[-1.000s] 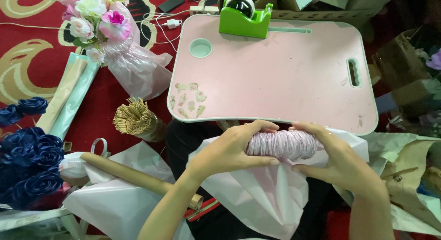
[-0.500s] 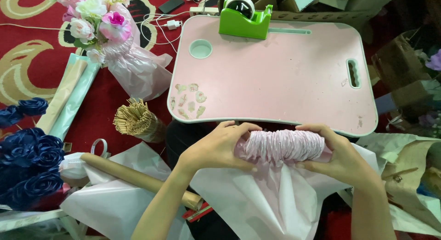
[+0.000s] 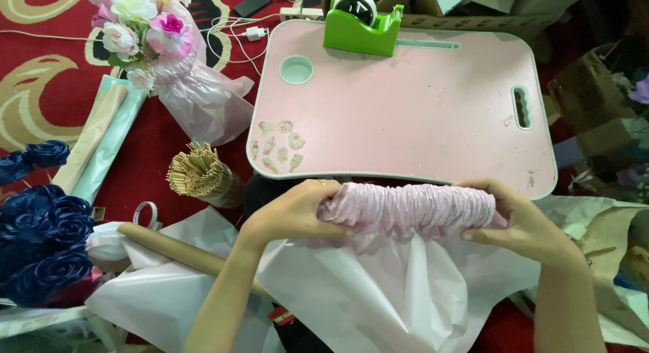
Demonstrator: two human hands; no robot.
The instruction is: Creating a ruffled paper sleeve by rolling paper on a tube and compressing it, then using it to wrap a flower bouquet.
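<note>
Since the earlier frames: both hands drawn apart, the gathered paper (image 3: 412, 207) stretched into a longer pleated roll.

Item: pink tissue paper, ruched along its top edge, loose sheet hanging below. Location: held in the air just in front of the near edge of the pink tray table (image 3: 405, 116), over the lap.

Left hand (image 3: 294, 214): closed around the roll's left end. Right hand (image 3: 524, 224): closed around the right end, thumb beneath.

Handling, as judged: very light, soft, crushes and tears easily; pleats likely slip open if grip slackens. Best held at both gathered ends, not by the free sheet.

Nearby: green tape dispenser (image 3: 362, 25) at the table's far edge; bundle of sticks (image 3: 199, 176); cardboard tube (image 3: 179, 248); navy paper roses (image 3: 37, 234); wrapped bouquet (image 3: 159, 49); red carpet (image 3: 40, 76).
</note>
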